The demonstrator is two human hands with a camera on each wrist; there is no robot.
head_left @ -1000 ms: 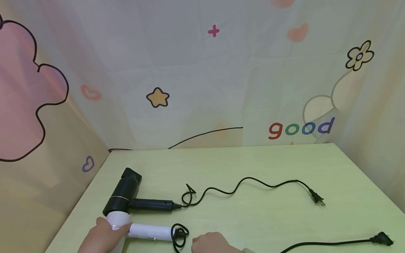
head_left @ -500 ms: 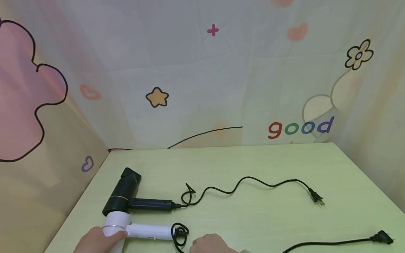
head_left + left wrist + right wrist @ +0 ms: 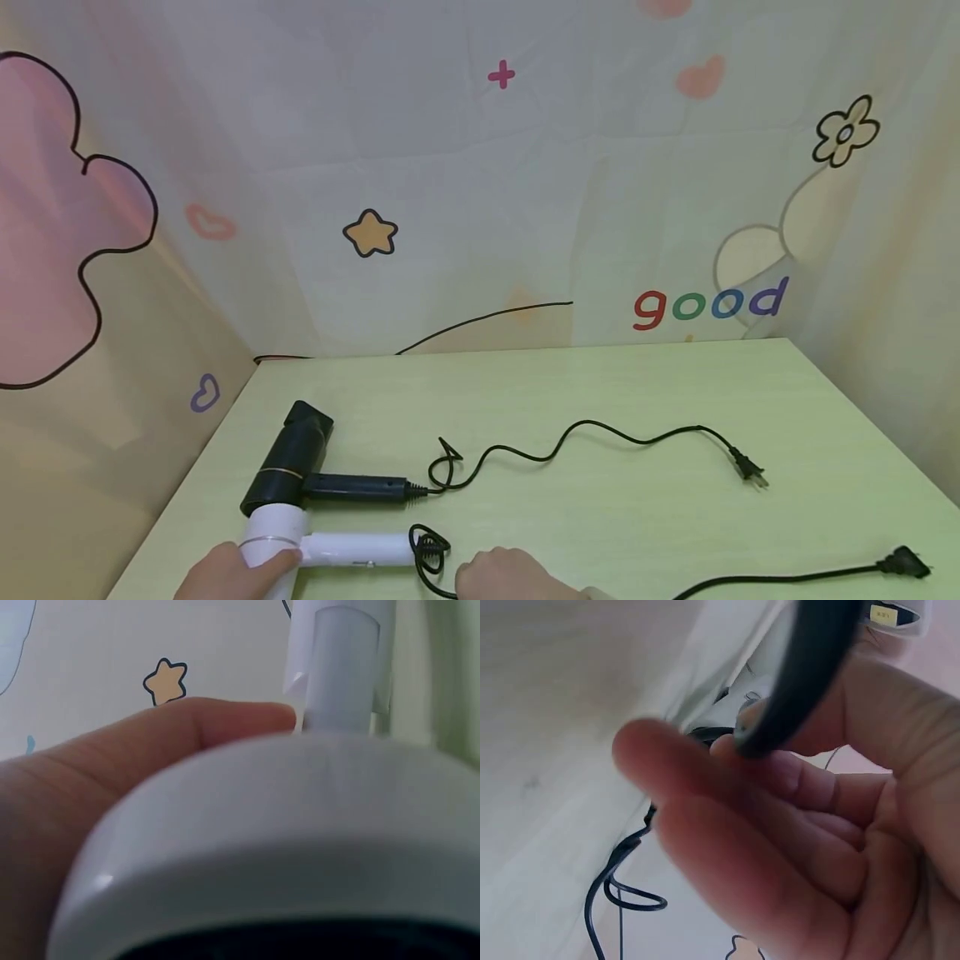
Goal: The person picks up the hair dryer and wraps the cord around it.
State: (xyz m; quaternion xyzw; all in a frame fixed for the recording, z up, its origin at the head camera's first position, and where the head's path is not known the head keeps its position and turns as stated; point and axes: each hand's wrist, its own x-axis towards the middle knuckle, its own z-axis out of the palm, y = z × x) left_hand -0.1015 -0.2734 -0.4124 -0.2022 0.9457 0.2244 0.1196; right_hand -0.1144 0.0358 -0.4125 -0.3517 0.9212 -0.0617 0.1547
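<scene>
A white hair dryer [image 3: 356, 550] lies at the left front of the table, its handle pointing right. My left hand [image 3: 232, 571] holds it round the body, thumb along the side by the handle; the left wrist view shows this thumb [image 3: 247, 724] against the rounded white shell. From the handle's end runs a looped black cord [image 3: 444, 594]. My right hand [image 3: 510, 575], just right of those loops, pinches the cord [image 3: 802, 682] between thumb and index finger. Behind the white dryer a black hair dryer [image 3: 288, 467] lies on its side, its lower end close against the white one.
The black dryer's cord [image 3: 536, 457] stretches across the table to a two-pin plug [image 3: 748, 468]. A second black plug [image 3: 905, 562] lies at the right front on a cord leaving the bottom of the view. A printed curtain [image 3: 465, 208] stands behind the table [image 3: 600, 525].
My left hand has shifted slightly toward me along the white dryer's body. The cord by its handle now slants more to the right, toward my right hand, which has barely moved.
</scene>
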